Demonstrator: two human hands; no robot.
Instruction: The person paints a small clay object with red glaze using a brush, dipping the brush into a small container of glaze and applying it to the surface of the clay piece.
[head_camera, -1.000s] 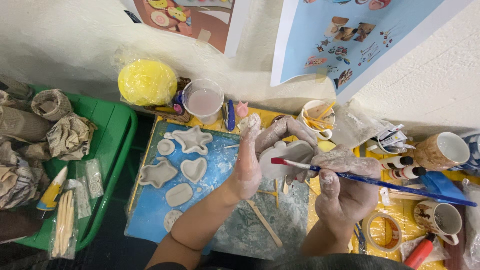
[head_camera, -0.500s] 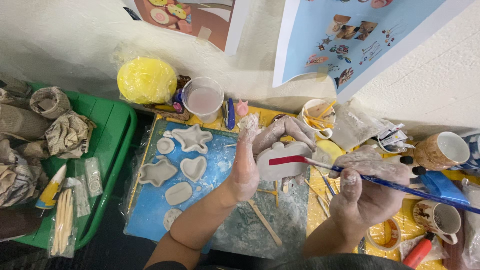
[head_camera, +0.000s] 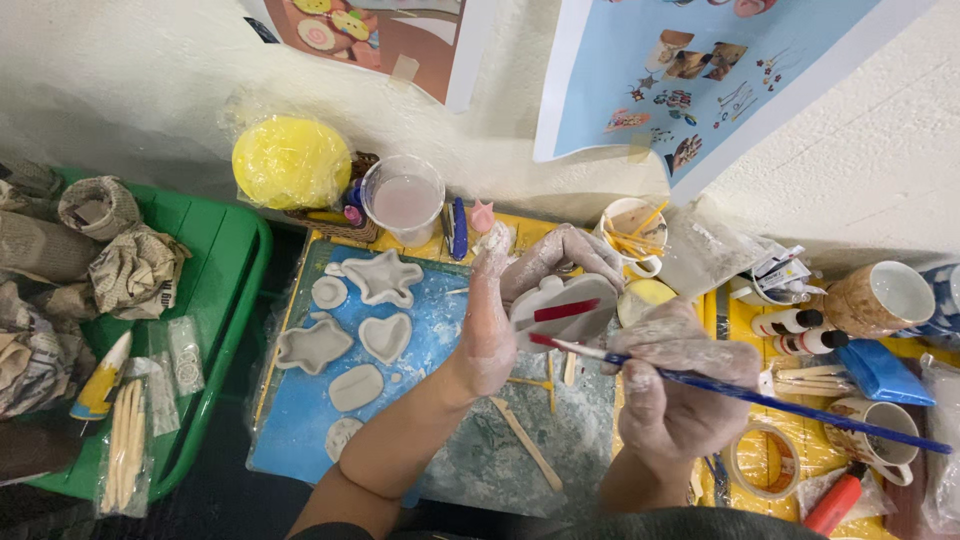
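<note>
My left hand (head_camera: 500, 300), dusted with dry clay, holds a pale unfired clay dish (head_camera: 575, 300) tilted up above the mat. A red stripe is painted across the dish. My right hand (head_camera: 675, 385) grips a long blue-handled paintbrush (head_camera: 760, 392); its red-loaded tip rests just below the stripe on the dish. On the blue mat (head_camera: 300, 440) to the left lie a star-shaped dish (head_camera: 378, 277), a heart-shaped dish (head_camera: 385, 335), another star dish (head_camera: 312, 345) and small flat clay rounds.
A cup of cloudy water (head_camera: 404, 200) and a wrapped yellow sponge (head_camera: 290, 162) stand at the back. A green tray (head_camera: 215, 290) with crumpled newspaper is on the left. Mugs (head_camera: 880, 295), paint tubes (head_camera: 795, 330), a tape roll (head_camera: 765, 460) and wooden tools crowd the right.
The brush tip has moved from the dish's upper left edge down across it, and a red stripe now shows on the dish. My left hand has kept the dish in place.
</note>
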